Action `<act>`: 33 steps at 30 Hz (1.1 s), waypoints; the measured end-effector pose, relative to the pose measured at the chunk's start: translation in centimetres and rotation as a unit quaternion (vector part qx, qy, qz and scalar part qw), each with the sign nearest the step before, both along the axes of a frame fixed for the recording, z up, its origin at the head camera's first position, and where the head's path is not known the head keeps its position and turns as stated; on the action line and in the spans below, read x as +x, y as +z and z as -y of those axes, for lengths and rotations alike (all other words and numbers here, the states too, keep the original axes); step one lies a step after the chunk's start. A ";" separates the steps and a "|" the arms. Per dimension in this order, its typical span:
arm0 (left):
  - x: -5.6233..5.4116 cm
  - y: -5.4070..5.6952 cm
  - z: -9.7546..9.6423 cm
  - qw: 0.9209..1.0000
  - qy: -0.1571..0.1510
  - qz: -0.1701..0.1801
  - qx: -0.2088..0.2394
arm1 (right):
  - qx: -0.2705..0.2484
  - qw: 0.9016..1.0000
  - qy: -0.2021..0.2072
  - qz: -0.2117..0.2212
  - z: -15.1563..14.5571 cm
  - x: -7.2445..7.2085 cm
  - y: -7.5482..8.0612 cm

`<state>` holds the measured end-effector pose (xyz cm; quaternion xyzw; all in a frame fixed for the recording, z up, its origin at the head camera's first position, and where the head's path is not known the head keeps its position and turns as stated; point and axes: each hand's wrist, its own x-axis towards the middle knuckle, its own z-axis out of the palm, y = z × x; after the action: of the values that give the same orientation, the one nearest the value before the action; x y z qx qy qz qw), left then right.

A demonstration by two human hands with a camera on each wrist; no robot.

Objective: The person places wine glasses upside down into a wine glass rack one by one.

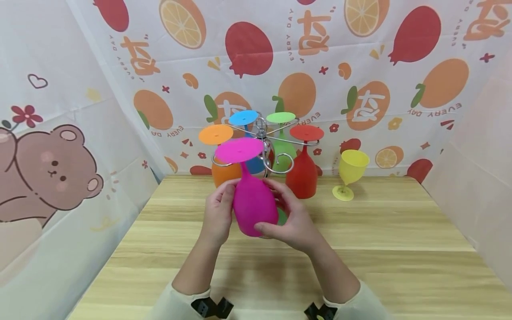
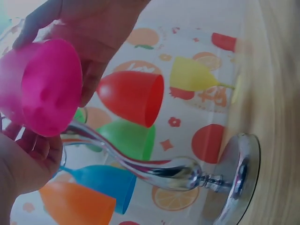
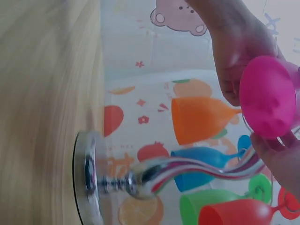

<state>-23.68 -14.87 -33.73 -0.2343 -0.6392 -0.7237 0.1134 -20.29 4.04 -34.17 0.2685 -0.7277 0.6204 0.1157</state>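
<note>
A bright pink plastic goblet (image 1: 256,206) is upside down between both hands, its foot uppermost and its bowl opening downward. My left hand (image 1: 219,211) grips the bowl from the left. On the other side, my right hand (image 1: 298,222) holds it, thumb near the rim. Just behind stands a chrome glass rack (image 1: 262,131) with curled wire arms. Orange (image 3: 201,120), blue (image 3: 201,164), green (image 2: 129,138) and red (image 1: 302,175) goblets hang from it by their feet. One curled hook (image 1: 284,164) is close beside the pink goblet's foot; whether they touch, I cannot tell.
A yellow goblet (image 1: 353,169) stands upright on the wooden table (image 1: 380,253), back right. The rack's round chrome base (image 2: 241,173) rests on the table. Fruit-printed cloth (image 1: 248,49) hangs along the back, and a bear-printed cloth (image 1: 56,173) at the left.
</note>
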 end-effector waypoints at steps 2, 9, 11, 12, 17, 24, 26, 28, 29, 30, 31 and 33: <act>-0.1 0.1 0.2 1.000 0.011 0.003 0.009 | -0.012 1.000 -0.006 0.007 0.7 -0.3 0.0; -0.1 0.4 0.8 1.000 -0.004 0.001 -0.006 | -0.045 0.998 -0.045 0.021 2.1 -1.2 -0.2; -0.1 0.4 1.0 0.999 -0.007 0.003 -0.031 | -0.052 0.997 -0.057 0.019 2.4 -1.5 -0.4; -0.1 0.4 1.1 0.999 -0.006 0.007 -0.048 | -0.054 0.996 -0.062 0.019 2.6 -1.6 -0.4; -0.2 0.5 1.6 0.990 0.007 0.024 -0.142 | -0.072 0.994 -0.085 0.013 3.3 -2.0 -1.0; -0.7 0.4 1.6 0.982 0.033 0.027 -0.183 | -0.076 0.991 -0.108 0.022 3.4 -2.4 -1.8; -0.9 0.3 1.6 0.981 0.037 0.029 -0.186 | -0.073 0.991 -0.112 0.021 3.4 -2.4 -1.9; -1.0 0.3 1.6 0.982 0.037 0.033 -0.184 | -0.069 0.991 -0.114 0.017 3.4 -2.5 -1.9; -1.1 0.3 1.6 0.981 0.037 0.034 -0.185 | -0.066 0.991 -0.114 0.016 3.4 -2.6 -1.9; -1.1 0.3 1.6 0.982 0.037 0.036 -0.183 | -0.063 0.991 -0.115 0.015 3.4 -2.6 -1.9; -1.1 0.3 1.7 0.982 0.037 0.039 -0.182 | -0.060 0.991 -0.116 0.015 3.4 -2.7 -1.9; -1.1 0.2 1.7 0.982 0.039 0.045 -0.180 | -0.054 0.992 -0.115 0.018 3.4 -2.8 -1.9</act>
<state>-24.76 -16.62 -33.50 -0.1934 -0.7718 -0.6018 0.0688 -23.05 0.64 -36.11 0.1654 -0.7209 0.6462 0.1879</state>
